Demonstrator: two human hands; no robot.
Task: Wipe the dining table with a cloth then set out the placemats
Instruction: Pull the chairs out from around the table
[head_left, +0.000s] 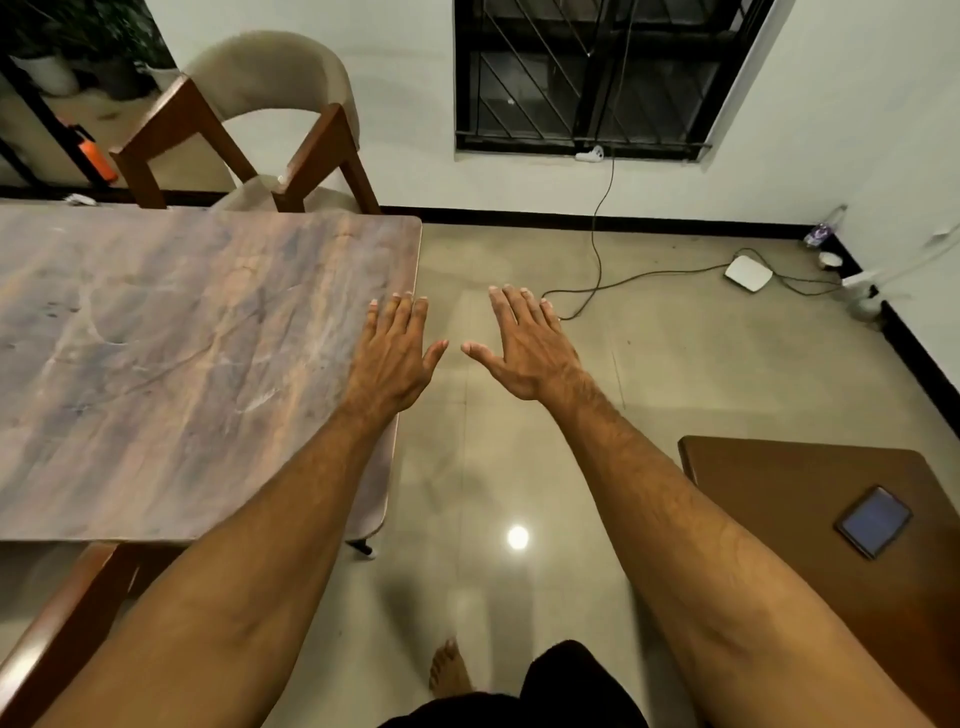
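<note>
— Glossy tiled floor (519, 441) under the lamp, barred window (587, 78) at one o'clock, and the long wooden bench (156, 338) filling nine o'clock, with a chair (260, 104) tucked in at eleven.

— Where are the hands?

— Left hand (392, 353) flat over the bench's right edge, fingers straight. Touching or hovering, I can't tell. Right hand (524, 348) at twelve, just beside it but out over the floor. Both grips wide, holding nothing.

— Why spread like that?

— Looks to me like a ready pose at the bench corner, both hands free to start.

— The cloth? The placemats?

— Neither in sight. The bench top shows pale smears and streaks, so I'd judge the wiping not yet begun. There's only a phone (874, 521) on the smaller table (779, 478) at four o'clock.

— So first?

— Fetch the cloth, I'd say.
</note>
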